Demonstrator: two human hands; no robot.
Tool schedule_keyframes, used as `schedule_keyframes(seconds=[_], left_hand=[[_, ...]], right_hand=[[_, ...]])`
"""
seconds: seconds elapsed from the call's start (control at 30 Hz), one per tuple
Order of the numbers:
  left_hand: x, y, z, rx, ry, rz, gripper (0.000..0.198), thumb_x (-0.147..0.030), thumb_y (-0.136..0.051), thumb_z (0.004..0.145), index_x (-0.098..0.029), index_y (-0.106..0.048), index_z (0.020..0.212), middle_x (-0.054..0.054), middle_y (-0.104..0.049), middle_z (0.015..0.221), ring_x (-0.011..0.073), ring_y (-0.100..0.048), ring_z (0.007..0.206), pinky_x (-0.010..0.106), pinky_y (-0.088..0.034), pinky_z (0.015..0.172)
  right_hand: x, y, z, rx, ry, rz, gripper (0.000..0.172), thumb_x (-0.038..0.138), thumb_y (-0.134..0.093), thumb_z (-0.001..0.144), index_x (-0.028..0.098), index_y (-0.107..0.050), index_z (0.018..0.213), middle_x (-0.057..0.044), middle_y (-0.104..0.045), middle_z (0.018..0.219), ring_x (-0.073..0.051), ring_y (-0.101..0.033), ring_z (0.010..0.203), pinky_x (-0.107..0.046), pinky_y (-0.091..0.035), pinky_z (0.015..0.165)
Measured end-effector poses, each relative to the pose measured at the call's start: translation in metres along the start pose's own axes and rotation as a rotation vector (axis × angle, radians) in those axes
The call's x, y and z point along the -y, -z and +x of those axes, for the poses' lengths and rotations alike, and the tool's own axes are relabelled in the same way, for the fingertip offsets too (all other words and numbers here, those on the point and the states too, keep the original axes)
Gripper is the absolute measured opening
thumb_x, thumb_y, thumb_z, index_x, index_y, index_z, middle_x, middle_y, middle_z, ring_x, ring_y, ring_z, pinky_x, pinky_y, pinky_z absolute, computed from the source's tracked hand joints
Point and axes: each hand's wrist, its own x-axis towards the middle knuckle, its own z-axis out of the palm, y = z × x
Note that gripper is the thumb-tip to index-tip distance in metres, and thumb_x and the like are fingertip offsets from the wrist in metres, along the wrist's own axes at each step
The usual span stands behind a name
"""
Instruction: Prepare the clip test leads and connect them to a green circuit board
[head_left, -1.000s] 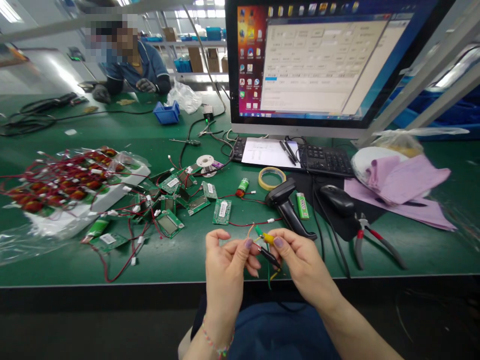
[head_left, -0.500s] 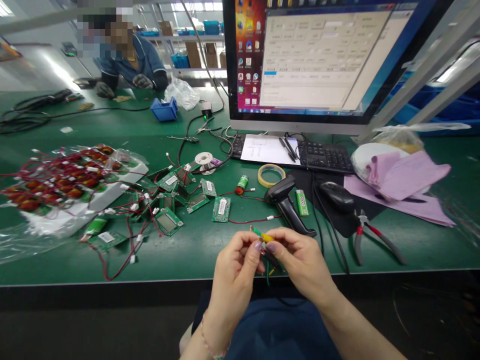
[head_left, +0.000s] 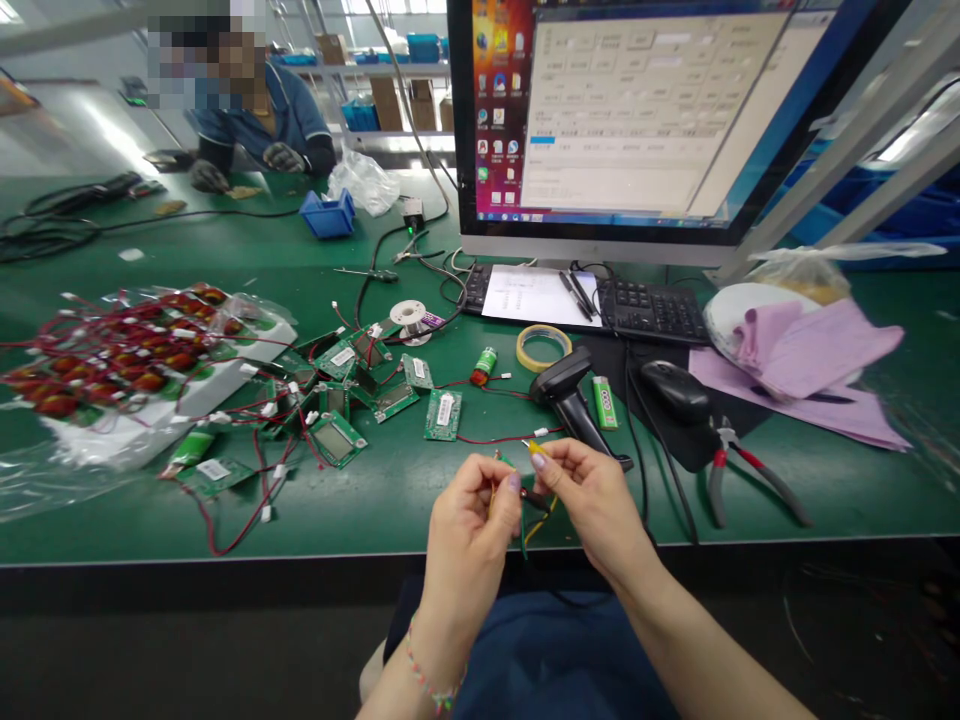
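Near the front edge of the green table, my left hand (head_left: pixel 480 515) is closed, pinching a green wire (head_left: pixel 504 460) whose end pokes up past the fingertips. My right hand (head_left: pixel 589 495) is closed on a yellow wire (head_left: pixel 533 447), with a thin bare tip showing beyond the thumb. Between the hands, a black cable (head_left: pixel 537 498) splits into these coloured strands, and green and yellow lengths loop below. A reddish strand shows at my left fingers. Just behind my right hand lies a black barcode scanner (head_left: pixel 576 405).
Circuit boards (head_left: pixel 337 438) with red leads lie in a heap at left, beside a white foam tray (head_left: pixel 112 440) of wired parts. Red-handled cutters (head_left: pixel 724 460), a mouse (head_left: pixel 673 390) and yellow tape (head_left: pixel 544 348) are around. A monitor (head_left: pixel 600 245) stands behind. Across the table sits a gloved person (head_left: pixel 281 110).
My hands have drawn apart a little. The yellow wire has come away from the green one and moved up and right with my right hand.
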Motion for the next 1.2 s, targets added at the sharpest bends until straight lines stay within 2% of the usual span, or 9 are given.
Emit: schedule_keyframes(seconds=[0.17, 0.3, 0.43, 0.67, 0.83, 0.97, 1.07, 1.13, 1.2], left_hand=[[-0.001, 0.000, 0.000, -0.024, -0.019, 0.067, 0.014, -0.032, -0.056, 0.078, -0.019, -0.056, 0.073, -0.006, -0.048, 0.057, 0.0061, -0.039, 0.050, 0.018, -0.032, 0.047], [-0.001, 0.001, 0.001, -0.020, -0.006, 0.078, 0.015, -0.033, -0.057, 0.078, -0.018, -0.058, 0.076, -0.006, -0.048, 0.058, 0.0057, -0.040, 0.050, 0.018, -0.032, 0.047], [0.004, 0.001, 0.007, -0.008, 0.064, -0.008, 0.019, -0.036, -0.058, 0.077, -0.017, -0.057, 0.076, -0.006, -0.047, 0.055, 0.0045, -0.039, 0.045, 0.017, -0.029, 0.043], [0.016, 0.002, 0.017, 0.037, 0.079, 0.022, 0.018, -0.034, -0.059, 0.076, -0.016, -0.059, 0.077, -0.006, -0.049, 0.056, 0.0047, -0.041, 0.049, 0.017, -0.032, 0.047], [0.014, 0.000, 0.016, 0.063, 0.089, 0.140, 0.022, -0.039, -0.062, 0.073, -0.017, -0.061, 0.075, -0.005, -0.050, 0.052, 0.0069, -0.042, 0.048, 0.018, -0.032, 0.046], [0.016, -0.001, 0.019, 0.044, 0.138, 0.113, 0.025, -0.041, -0.063, 0.071, -0.017, -0.058, 0.075, -0.006, -0.048, 0.050, 0.0060, -0.040, 0.045, 0.017, -0.030, 0.044], [0.019, -0.003, 0.021, 0.047, 0.180, 0.013, 0.026, -0.042, -0.063, 0.072, -0.017, -0.056, 0.077, -0.007, -0.048, 0.050, 0.0046, -0.038, 0.043, 0.015, -0.026, 0.041], [0.019, -0.005, 0.022, 0.048, 0.210, -0.068, 0.026, -0.040, -0.062, 0.073, -0.016, -0.055, 0.077, -0.007, -0.047, 0.050, 0.0041, -0.037, 0.043, 0.015, -0.027, 0.042], [0.018, -0.009, 0.022, 0.046, 0.236, -0.152, 0.025, -0.038, -0.063, 0.073, -0.015, -0.055, 0.078, -0.007, -0.047, 0.052, 0.0040, -0.037, 0.045, 0.015, -0.028, 0.044]], right_hand=[[-0.009, 0.004, 0.003, -0.087, 0.252, -0.484, 0.032, 0.033, -0.058, 0.078, 0.016, -0.057, 0.106, -0.007, -0.061, 0.092, -0.018, -0.058, 0.082, -0.035, -0.048, 0.075], [0.001, 0.007, 0.004, -0.177, 0.459, -0.616, 0.025, 0.029, -0.054, 0.083, 0.018, -0.059, 0.104, -0.008, -0.060, 0.099, -0.020, -0.057, 0.093, -0.037, -0.046, 0.083], [0.011, 0.012, 0.009, -0.170, 0.449, -0.639, 0.018, 0.030, -0.053, 0.083, 0.018, -0.063, 0.092, -0.006, -0.063, 0.088, -0.019, -0.059, 0.084, -0.036, -0.046, 0.078], [0.016, 0.011, 0.011, 0.193, 0.336, -0.387, 0.018, 0.026, -0.058, 0.081, 0.019, -0.062, 0.097, 0.000, -0.063, 0.083, -0.012, -0.058, 0.077, -0.025, -0.046, 0.073], [0.020, 0.010, 0.009, 0.142, 0.342, -0.472, 0.012, 0.014, -0.052, 0.082, 0.016, -0.057, 0.071, 0.001, -0.058, 0.071, -0.011, -0.055, 0.070, -0.021, -0.042, 0.065], [0.023, 0.053, 0.009, -0.295, 0.378, -0.796, 0.018, 0.023, -0.043, 0.087, 0.016, -0.057, 0.080, -0.005, -0.060, 0.076, -0.016, -0.056, 0.072, -0.028, -0.043, 0.067], [0.014, 0.108, 0.003, -0.679, 0.216, -1.243, 0.036, 0.040, -0.049, 0.083, 0.010, -0.055, 0.102, -0.018, -0.058, 0.097, -0.031, -0.055, 0.091, -0.043, -0.042, 0.076], [0.001, 0.144, -0.004, -0.687, -0.056, -1.450, 0.064, 0.050, -0.058, 0.074, 0.005, -0.046, 0.118, -0.025, -0.054, 0.105, -0.039, -0.052, 0.097, -0.049, -0.042, 0.074], [-0.013, 0.171, -0.011, -0.547, -0.268, -1.507, 0.077, 0.054, -0.060, 0.068, 0.005, -0.041, 0.124, -0.025, -0.055, 0.102, -0.040, -0.054, 0.094, -0.048, -0.043, 0.071]])
